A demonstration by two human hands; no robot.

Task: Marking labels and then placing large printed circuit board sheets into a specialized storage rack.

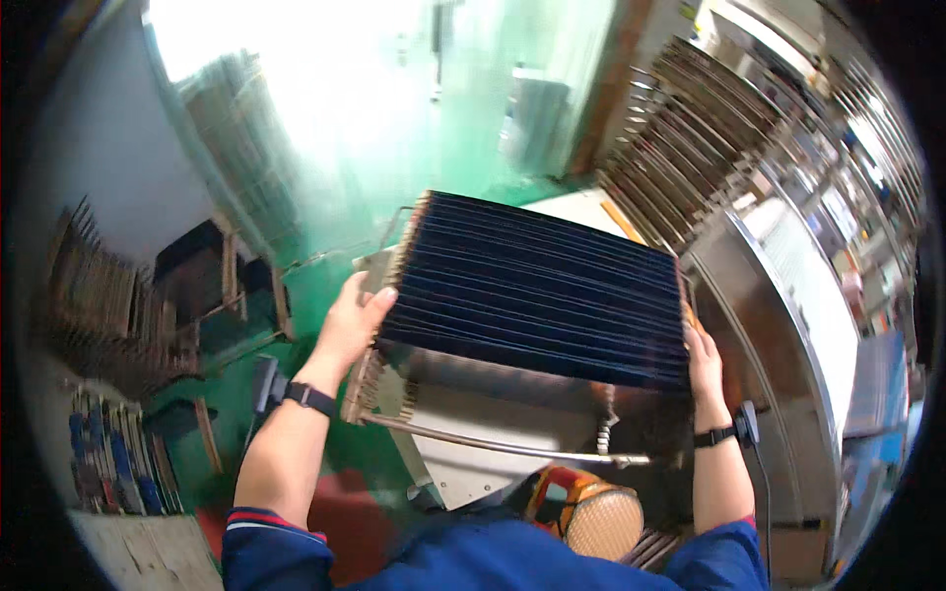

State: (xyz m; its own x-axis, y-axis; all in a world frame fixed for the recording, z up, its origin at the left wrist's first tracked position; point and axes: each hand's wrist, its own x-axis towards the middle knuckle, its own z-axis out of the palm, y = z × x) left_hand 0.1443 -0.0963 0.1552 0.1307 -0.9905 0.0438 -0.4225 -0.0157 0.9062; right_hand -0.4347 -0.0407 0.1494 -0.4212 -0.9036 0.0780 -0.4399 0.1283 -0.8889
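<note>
Between my two hands is a slotted rack (pixel 473 439) with toothed side strips and metal rods. Dark, glossy flat sheets (pixel 537 286) stand in its slots in close parallel rows. My left hand (pixel 353 323) is closed round the rack's left end, thumb on top. At the opposite end my right hand (pixel 704 362) grips the side, its fingers partly hidden. Along the near side of the rack some slots hold no sheets, and a spring-like coil (pixel 606 419) shows there. The rack is slightly tilted over a pale metal surface (pixel 453 483).
A tall stack of similar racks (pixel 690 148) stands at the far right beside a steel-sided bench (pixel 788 364). More racks (pixel 118 295) sit at the left. A round-topped orange object (pixel 601 522) is close to my body. Translucent curtains (pixel 384 108) hang ahead above a green floor (pixel 335 266).
</note>
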